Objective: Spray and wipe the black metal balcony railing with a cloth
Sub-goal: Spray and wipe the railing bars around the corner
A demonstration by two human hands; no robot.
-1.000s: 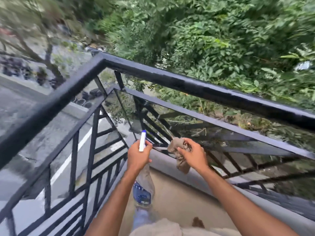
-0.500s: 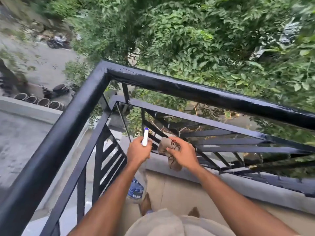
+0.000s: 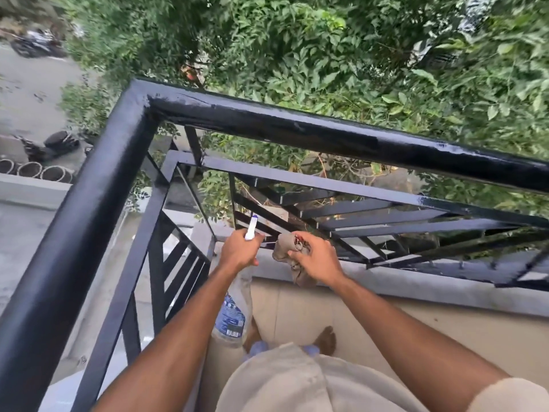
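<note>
Counted: one black railing (image 3: 267, 126) (two runs meeting at far-left corner), one spray bottle (image 3: 231, 316), one cloth (image 3: 285, 248), two hands. Since half second ago: looking down more steeply, corner nearer; hands barely shifted. Left hand (image 3: 239, 254) curled round bottle neck, nozzle up, body hanging below. Right hand (image 3: 319, 260) clutching bunched cloth at low slanted bars, just right of nozzle. Both arms stretched forward.

**What I'm wearing**

My shirt (image 3: 282, 382) is pale beige with short sleeves; one sleeve (image 3: 511, 394) shows on my right arm. My forearms are bare down to my left hand (image 3: 240, 251) and right hand (image 3: 319, 258). Light blue clothing (image 3: 258, 349) peeks out below the shirt, above a bare foot (image 3: 325, 337).
</note>
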